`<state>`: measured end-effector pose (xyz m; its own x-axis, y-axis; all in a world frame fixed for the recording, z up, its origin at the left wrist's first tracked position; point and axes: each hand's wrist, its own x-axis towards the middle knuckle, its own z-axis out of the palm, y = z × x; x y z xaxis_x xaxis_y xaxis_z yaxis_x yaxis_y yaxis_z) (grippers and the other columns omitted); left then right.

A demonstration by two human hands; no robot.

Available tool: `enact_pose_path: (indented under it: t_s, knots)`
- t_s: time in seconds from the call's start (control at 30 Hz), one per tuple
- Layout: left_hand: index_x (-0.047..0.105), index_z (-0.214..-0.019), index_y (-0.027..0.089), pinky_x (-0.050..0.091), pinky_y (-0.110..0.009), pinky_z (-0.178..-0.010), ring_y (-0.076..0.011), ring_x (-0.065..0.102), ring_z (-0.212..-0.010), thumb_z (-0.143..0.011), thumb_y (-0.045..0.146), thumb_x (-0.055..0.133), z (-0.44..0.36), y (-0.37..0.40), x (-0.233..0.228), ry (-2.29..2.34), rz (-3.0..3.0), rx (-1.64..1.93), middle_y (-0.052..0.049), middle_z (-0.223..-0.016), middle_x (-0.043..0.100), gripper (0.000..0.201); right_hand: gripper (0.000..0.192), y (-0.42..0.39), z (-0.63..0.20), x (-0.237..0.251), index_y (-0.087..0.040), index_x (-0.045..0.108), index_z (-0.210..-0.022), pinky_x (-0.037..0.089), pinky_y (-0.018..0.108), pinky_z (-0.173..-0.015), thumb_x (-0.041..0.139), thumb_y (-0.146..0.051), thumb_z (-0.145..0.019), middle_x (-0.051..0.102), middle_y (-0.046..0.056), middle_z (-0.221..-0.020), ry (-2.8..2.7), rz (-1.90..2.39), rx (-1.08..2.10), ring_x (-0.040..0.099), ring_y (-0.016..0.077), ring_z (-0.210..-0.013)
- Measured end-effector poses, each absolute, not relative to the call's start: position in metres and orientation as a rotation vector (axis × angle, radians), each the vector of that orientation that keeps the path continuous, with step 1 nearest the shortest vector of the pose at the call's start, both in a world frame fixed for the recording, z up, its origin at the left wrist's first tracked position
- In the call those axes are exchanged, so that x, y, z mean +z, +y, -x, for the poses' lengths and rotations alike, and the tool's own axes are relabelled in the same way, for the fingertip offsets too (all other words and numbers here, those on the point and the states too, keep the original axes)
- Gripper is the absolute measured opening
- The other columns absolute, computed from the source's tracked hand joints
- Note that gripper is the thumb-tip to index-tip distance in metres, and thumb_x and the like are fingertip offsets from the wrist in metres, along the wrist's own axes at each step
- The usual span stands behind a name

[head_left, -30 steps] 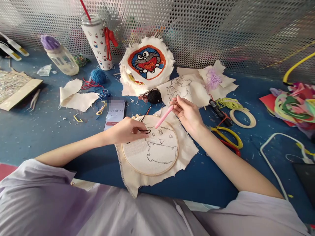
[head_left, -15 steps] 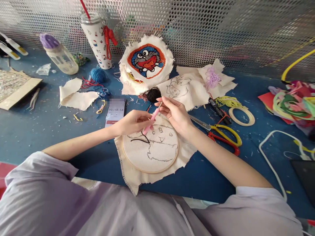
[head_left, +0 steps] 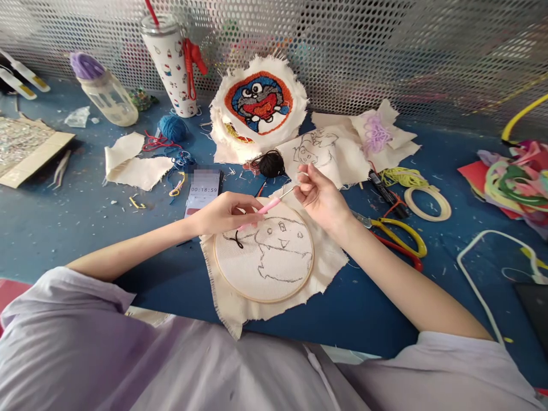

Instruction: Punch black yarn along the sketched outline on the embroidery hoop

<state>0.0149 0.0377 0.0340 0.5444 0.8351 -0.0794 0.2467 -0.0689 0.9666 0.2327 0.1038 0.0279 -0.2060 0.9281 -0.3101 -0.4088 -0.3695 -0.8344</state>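
Observation:
My left hand (head_left: 231, 214) is closed around a pink punch needle (head_left: 269, 206), held over the upper part of the hoop. The tool's thin metal tip slants up to the right, toward my right hand (head_left: 321, 197). That hand's thumb and forefinger are pinched together just beyond the tip; whatever they hold is too fine to see. Beneath both hands lies off-white cloth (head_left: 329, 268) stretched in a round embroidery hoop (head_left: 261, 299), with a pencil-drawn figure on it. A short loop of black yarn (head_left: 238, 240) rests on the cloth at its left side.
Behind the hoop are a black yarn ball (head_left: 272, 164), a phone (head_left: 204, 191) running a timer and a finished embroidered piece (head_left: 261, 105). Scissors (head_left: 402, 235) and a tape roll (head_left: 427, 204) lie right. A patterned tumbler (head_left: 171, 68) and a bottle (head_left: 109, 97) stand at back left.
My right hand has moved off the needle tip, up and to the right. The punch needle now lies flatter, and the black yarn on the cloth has drawn into a shorter loop.

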Motion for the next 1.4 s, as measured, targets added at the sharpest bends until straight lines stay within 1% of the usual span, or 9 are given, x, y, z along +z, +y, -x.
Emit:
enact_pose_path:
  t_s: [0.17, 0.47, 0.57, 0.7, 0.87, 1.03, 1.2, 1.3, 1.4]
  knots:
    - [0.066, -0.094, 0.012, 0.033, -0.016, -0.041, -0.0035, 0.039, -0.048, -0.087, 0.032, 0.059, -0.010, 0.035, 0.035, 0.968, -1.694, 0.584, -0.002, -0.072, 0.059, 0.022, 0.016, 0.101, -0.236, 0.025, -0.024, 0.069, -0.074, 0.052, 0.016, -0.059, 0.073, -0.039, -0.078, 0.049, -0.011, -0.052, -0.815, 1.046, 1.753, 0.033, 0.0023, -0.039]
    - [0.067, -0.097, 0.012, 0.022, -0.018, -0.040, -0.0033, 0.028, -0.047, -0.087, 0.033, 0.058, -0.004, 0.029, 0.030, 1.072, -1.815, 0.562, 0.000, -0.069, 0.056, 0.024, 0.019, 0.096, -0.239, 0.016, -0.025, 0.069, -0.075, 0.053, 0.023, -0.080, 0.075, -0.043, -0.076, 0.039, -0.010, -0.054, -0.917, 1.016, 1.695, 0.033, 0.0046, -0.046]
    - [0.068, -0.096, 0.012, 0.021, -0.019, -0.041, -0.0034, 0.027, -0.047, -0.088, 0.032, 0.057, -0.003, 0.029, 0.028, 1.076, -1.835, 0.555, -0.001, -0.070, 0.056, 0.024, 0.019, 0.095, -0.241, 0.017, -0.025, 0.069, -0.075, 0.053, 0.025, -0.082, 0.074, -0.043, -0.077, 0.037, -0.010, -0.052, -0.913, 0.984, 1.706, 0.029, 0.0050, -0.044]
    - [0.068, -0.096, 0.013, 0.023, -0.019, -0.041, -0.0038, 0.029, -0.047, -0.088, 0.034, 0.056, -0.003, 0.029, 0.027, 1.076, -1.836, 0.556, 0.000, -0.070, 0.056, 0.025, 0.024, 0.096, -0.247, 0.025, -0.024, 0.067, -0.074, 0.052, 0.023, -0.069, 0.076, -0.046, -0.074, 0.033, -0.011, -0.049, -0.934, 0.956, 1.717, 0.025, 0.0056, -0.043]
    - [0.069, -0.096, 0.013, 0.023, -0.020, -0.042, -0.0040, 0.027, -0.046, -0.088, 0.035, 0.056, -0.001, 0.030, 0.030, 1.100, -1.880, 0.563, 0.000, -0.069, 0.058, 0.026, 0.028, 0.100, -0.257, 0.035, -0.025, 0.062, -0.069, 0.039, 0.025, -0.049, 0.071, -0.050, -0.078, 0.027, -0.009, -0.048, -1.074, 0.928, 1.592, 0.025, 0.0076, -0.043]
    - [0.071, -0.096, 0.013, 0.023, -0.021, -0.043, -0.0047, 0.026, -0.046, -0.089, 0.034, 0.056, 0.004, 0.031, 0.036, 1.148, -1.948, 0.535, 0.001, -0.064, 0.058, 0.026, 0.030, 0.098, -0.275, 0.037, -0.025, 0.064, -0.074, 0.034, 0.027, -0.049, 0.059, -0.050, -0.087, 0.032, -0.006, -0.050, -1.567, 1.012, 1.171, 0.031, 0.0091, -0.046]
    - [0.072, -0.098, 0.013, 0.026, -0.021, -0.045, -0.0050, 0.027, -0.047, -0.089, 0.033, 0.057, 0.005, 0.030, 0.037, 1.184, -2.039, 0.558, 0.000, -0.066, 0.061, 0.027, 0.021, 0.093, -0.288, 0.039, -0.020, 0.067, -0.085, 0.047, 0.031, -0.062, 0.051, -0.028, -0.095, 0.065, 0.003, -0.073, -2.408, 0.865, 0.339, 0.056, 0.0145, -0.064]
    - [0.073, -0.098, 0.012, 0.027, -0.021, -0.045, -0.0052, 0.030, -0.045, -0.090, 0.031, 0.055, 0.004, 0.030, 0.035, 1.203, -2.116, 0.581, 0.000, -0.064, 0.062, 0.027, 0.018, 0.091, -0.290, 0.038, -0.015, 0.066, -0.096, 0.053, 0.032, -0.070, 0.049, -0.020, -0.095, 0.069, 0.008, -0.083, -2.630, 0.603, 0.066, 0.063, 0.0180, -0.077]
    - [0.074, -0.097, 0.014, 0.029, -0.021, -0.046, -0.0060, 0.036, -0.045, -0.091, 0.032, 0.054, 0.005, 0.031, 0.031, 1.210, -2.226, 0.605, -0.001, -0.061, 0.063, 0.027, 0.019, 0.091, -0.294, 0.034, -0.013, 0.066, -0.097, 0.055, 0.033, -0.073, 0.047, -0.014, -0.095, 0.070, 0.008, -0.086, -2.721, 0.530, -0.121, 0.063, 0.0181, -0.079]
